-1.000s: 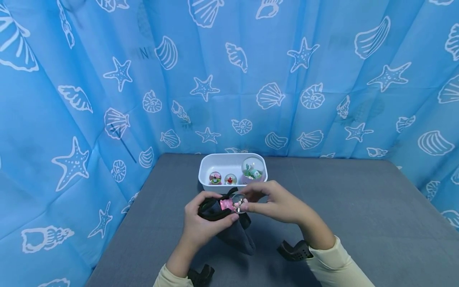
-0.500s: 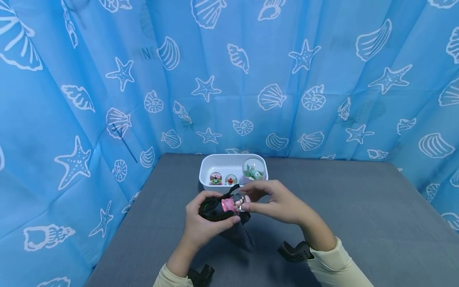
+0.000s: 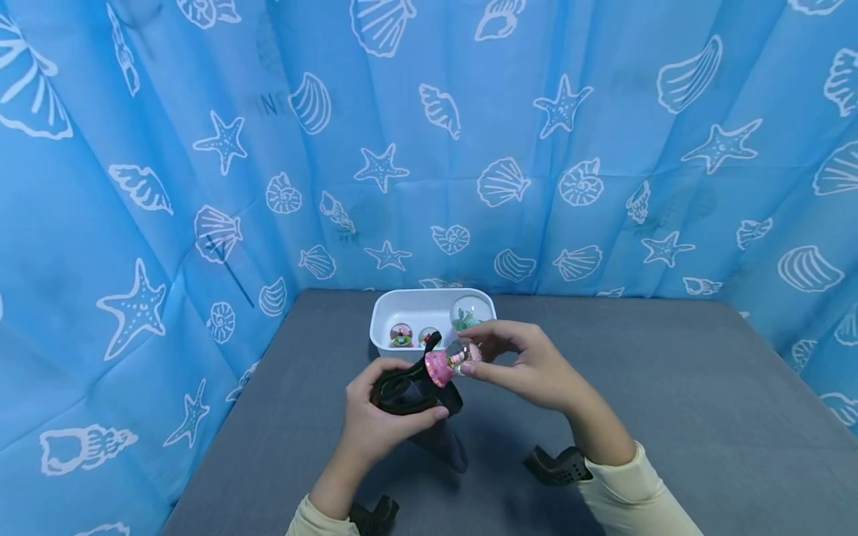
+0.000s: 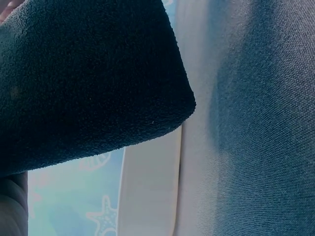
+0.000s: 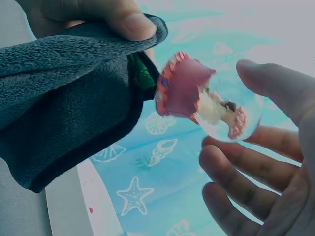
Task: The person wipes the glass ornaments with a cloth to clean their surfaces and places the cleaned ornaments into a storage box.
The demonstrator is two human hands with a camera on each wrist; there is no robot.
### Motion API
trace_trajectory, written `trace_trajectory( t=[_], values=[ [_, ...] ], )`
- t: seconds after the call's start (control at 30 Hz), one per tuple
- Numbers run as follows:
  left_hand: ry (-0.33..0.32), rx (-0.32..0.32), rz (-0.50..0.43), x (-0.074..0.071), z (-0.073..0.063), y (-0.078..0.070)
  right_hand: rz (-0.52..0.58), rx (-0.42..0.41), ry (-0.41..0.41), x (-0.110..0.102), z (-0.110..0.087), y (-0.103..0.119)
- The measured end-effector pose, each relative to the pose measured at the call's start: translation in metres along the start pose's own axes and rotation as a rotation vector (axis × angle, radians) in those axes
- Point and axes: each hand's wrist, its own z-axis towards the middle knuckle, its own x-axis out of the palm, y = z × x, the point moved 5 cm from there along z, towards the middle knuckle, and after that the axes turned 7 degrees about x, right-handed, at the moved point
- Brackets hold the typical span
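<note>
My right hand [image 3: 523, 365] pinches the clear ball of a small snow globe [image 3: 439, 368], which has a pink base and a little figure inside. It is tilted on its side, base toward the left. My left hand [image 3: 375, 417] grips a dark, fuzzy cloth pouch [image 5: 83, 98] near its mouth, thumb over the rim. In the right wrist view the pink base sits right at the pouch's opening, where something green shows inside. The pouch's lower end [image 4: 98, 88] hangs over the table and fills much of the left wrist view.
Behind the hands, a white tray [image 3: 395, 293] stands on the grey table [image 3: 657, 387]. In it are two small snow globes, one at its front left [image 3: 401, 335], and a large globe [image 3: 469, 307] partly behind my right hand. A blue seashell curtain [image 3: 429, 186] backs the table.
The snow globe has moved up and to the right with my right hand, its pink base coming out of the pouch's mouth. My left hand stays nearly in place on the pouch.
</note>
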Motion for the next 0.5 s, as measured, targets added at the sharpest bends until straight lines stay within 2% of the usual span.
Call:
trace_trajectory(
  t=[0.27,0.4,0.5],
  values=[
    [0.035,-0.012,-0.025,0.006,0.003,0.003,-0.032,0.034,-0.103,-0.012,-0.004,-0.002],
    [0.072,-0.028,-0.041,0.007,0.001,0.002,-0.039,0.054,-0.133,-0.014,-0.004,-0.003],
    [0.124,-0.018,-0.051,0.008,0.003,0.0,-0.055,0.056,-0.153,-0.016,-0.004,-0.004]
  ],
)
